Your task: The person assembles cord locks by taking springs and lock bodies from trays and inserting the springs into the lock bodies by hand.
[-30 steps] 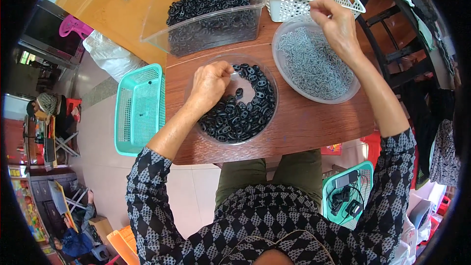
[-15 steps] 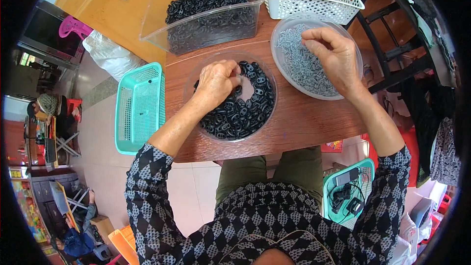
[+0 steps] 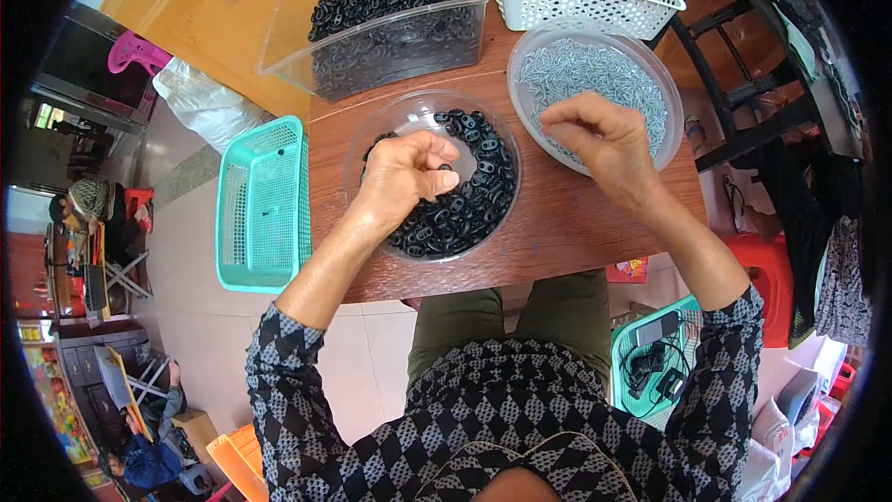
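Note:
Small black oval pieces with two holes (image 3: 483, 191) lie in a round clear tray (image 3: 518, 153) in front of me. Over its left side is my left hand (image 3: 401, 177), its thumb and curled fingers pinching one black two-hole piece, mostly hidden by the fingers. To the right, a round translucent tub (image 3: 514, 84) holds many small silvery screws (image 3: 581, 74). My right hand (image 3: 609, 144) hovers above the tub's near edge, thumb and forefinger pinched. Whatever sits between those fingertips is too small to make out.
Behind stands a clear rectangular bin (image 3: 372, 46) heaped with black pieces. A white perforated basket (image 3: 581, 9) is at the back right, a turquoise basket (image 3: 265, 265) left of the wooden table (image 3: 557, 232). Another turquoise basket (image 3: 621, 339) with cables sits below right.
My right hand has drawn back toward me from over the screws to the tub's near edge. My left hand has turned, bringing its thumb and pinched fingertips into view.

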Tool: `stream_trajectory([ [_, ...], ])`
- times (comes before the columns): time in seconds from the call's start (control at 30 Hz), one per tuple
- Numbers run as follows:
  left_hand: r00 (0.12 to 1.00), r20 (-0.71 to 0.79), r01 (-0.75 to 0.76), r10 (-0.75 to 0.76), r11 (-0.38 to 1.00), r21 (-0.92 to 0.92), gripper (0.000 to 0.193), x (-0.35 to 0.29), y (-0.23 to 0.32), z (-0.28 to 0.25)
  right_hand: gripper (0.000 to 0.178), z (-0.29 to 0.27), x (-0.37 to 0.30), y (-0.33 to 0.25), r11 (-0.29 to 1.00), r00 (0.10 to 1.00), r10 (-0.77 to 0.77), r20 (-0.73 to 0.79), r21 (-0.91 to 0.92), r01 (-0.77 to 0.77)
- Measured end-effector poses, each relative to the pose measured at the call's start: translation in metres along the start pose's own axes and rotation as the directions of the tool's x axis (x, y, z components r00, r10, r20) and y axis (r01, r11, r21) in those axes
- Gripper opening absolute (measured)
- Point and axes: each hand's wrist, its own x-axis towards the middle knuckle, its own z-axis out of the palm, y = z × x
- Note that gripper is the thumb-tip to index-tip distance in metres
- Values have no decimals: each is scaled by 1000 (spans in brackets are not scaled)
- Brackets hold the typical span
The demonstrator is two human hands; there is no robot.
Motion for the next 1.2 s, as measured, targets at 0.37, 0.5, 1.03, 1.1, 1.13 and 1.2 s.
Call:
stream_trajectory([
  [0.37, 998, 7, 45, -55, 736, -676, 31, -42, 27, 21, 20, 52, -6, -47, 972, 982, -155, 105, 192, 133],
  [0.5, 1000, 4, 23, -31, 655, -755, 32, -42, 31, 20, 23, 57, -2, -44, 964, 958, -250, 140, 124, 234],
  [1.03, 961, -273, -122, -41, 823, -555, 16, -53, 28, 38, 14, 58, 3, -43, 909, 910, 137, 391, 315, -272],
  [1.1, 957, -283, -117, -67, 802, -585, 16, -52, 29, 37, 15, 57, 2, -46, 889, 904, 179, 388, 330, -317],
  [1.13, 956, -278, -108, -91, 773, -625, 15, -51, 29, 37, 13, 56, 2, -46, 875, 899, 186, 396, 350, -335],
  [1.2, 956, -271, -100, -113, 743, -662, 15, -51, 28, 36, 12, 56, 1, -46, 859, 894, 192, 405, 372, -353],
])
